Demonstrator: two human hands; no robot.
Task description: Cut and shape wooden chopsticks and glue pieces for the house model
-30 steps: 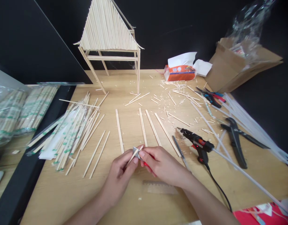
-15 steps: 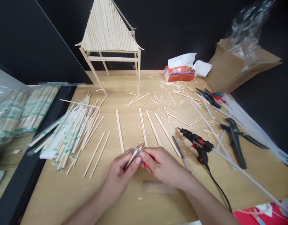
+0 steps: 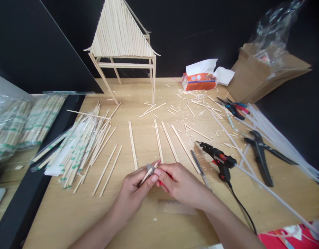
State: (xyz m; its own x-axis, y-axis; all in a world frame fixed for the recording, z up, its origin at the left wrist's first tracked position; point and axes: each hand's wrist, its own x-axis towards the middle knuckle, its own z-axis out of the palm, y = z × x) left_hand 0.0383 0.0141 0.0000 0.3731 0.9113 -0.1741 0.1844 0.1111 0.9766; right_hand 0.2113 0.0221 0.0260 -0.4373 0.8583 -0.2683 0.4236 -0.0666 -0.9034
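Note:
Near the front middle of the table, my left hand (image 3: 134, 188) is closed around a thin wooden stick (image 3: 146, 175), whose end points up and to the right. My right hand (image 3: 177, 181) pinches a small grey piece (image 3: 150, 168) lying against that stick; something red shows under its fingers. Both hands meet at the fingertips. Beyond them, pairs of sticks (image 3: 170, 141) lie side by side on the wooden table (image 3: 97, 221). A clear ruler (image 3: 176, 207) rests beneath my right wrist.
A stick model house (image 3: 120, 38) stands at the back. Bagged sticks (image 3: 78, 148) lie left. On the right are a glue gun (image 3: 218, 157) with cord, a knife (image 3: 199, 166), black cutters (image 3: 259, 155), pliers (image 3: 234, 108), glue sticks, a tissue pack (image 3: 199, 81) and a paper bag (image 3: 265, 76).
The small grey piece has turned slightly against the stick, and my fingertips have shifted a little. Everything else looks the same.

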